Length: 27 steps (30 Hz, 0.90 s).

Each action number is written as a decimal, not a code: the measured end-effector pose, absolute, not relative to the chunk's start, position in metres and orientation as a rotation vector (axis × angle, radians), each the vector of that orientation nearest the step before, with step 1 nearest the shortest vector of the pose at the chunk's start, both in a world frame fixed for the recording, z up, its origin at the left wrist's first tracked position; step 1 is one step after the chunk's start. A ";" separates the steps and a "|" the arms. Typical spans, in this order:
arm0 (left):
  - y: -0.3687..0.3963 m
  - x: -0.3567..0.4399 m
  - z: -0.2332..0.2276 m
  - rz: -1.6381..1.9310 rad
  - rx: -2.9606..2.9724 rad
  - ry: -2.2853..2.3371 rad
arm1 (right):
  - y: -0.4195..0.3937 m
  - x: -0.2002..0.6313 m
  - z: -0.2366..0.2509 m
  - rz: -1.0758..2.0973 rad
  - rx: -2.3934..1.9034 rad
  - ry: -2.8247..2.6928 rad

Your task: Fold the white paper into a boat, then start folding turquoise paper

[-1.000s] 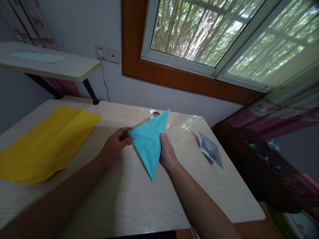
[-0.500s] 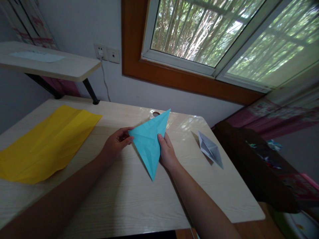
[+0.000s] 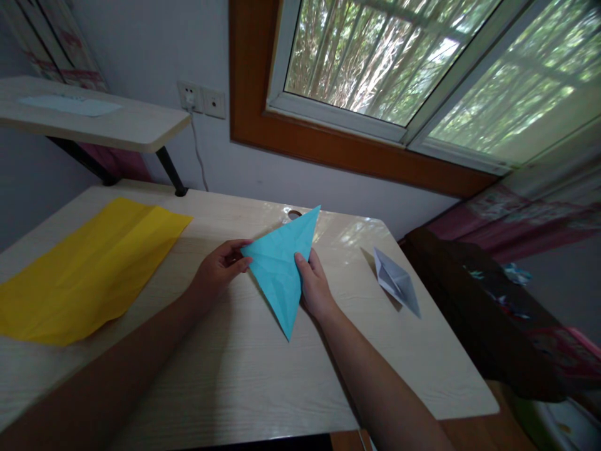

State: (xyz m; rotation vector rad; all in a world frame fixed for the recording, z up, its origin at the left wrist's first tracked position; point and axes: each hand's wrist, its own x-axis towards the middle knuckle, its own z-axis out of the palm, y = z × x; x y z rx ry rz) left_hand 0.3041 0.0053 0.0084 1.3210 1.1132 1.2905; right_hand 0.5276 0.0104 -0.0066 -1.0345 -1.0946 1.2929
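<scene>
Far left, on a raised shelf (image 3: 122, 128) above the desk (image 3: 225, 376): a pale sheet of paper (image 3: 70, 105) lying flat. Below it, a large yellow sheet (image 3: 89, 269) spread on the desk's left part, creased lengthwise, one corner toward the middle.

Left hand (image 3: 216, 270) sits just left of centre, fingers (image 3: 239, 266) curled in and pinching the left corner of a folded turquoise paper (image 3: 279, 266). Thumb side hidden behind the fingers; the grip is closed on the paper's edge.

The turquoise paper is a long, narrow triangle, held between both hands over the middle of the desk. One point aims up and away toward the window (image 3: 375, 62), the other down toward the near edge. Fold lines show across its face. Whether the lower tip touches the desk cannot be told.

Right hand (image 3: 315, 289) holds the paper's right edge, thumb laid on the front face, the other fingers behind and out of sight, closed on the sheet.

Further right, well apart from the hands, a small folded grey-white paper (image 3: 397, 282) lies on the desk near its right edge.
</scene>
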 end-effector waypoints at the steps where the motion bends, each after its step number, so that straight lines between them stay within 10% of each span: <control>1: 0.005 0.304 0.008 1.288 1.319 1.110 | 0.011 0.528 -0.007 1.295 -1.032 -1.092; 27: 0.006 0.297 0.005 1.238 1.451 1.027 | 0.009 0.527 0.004 1.428 -1.002 -1.016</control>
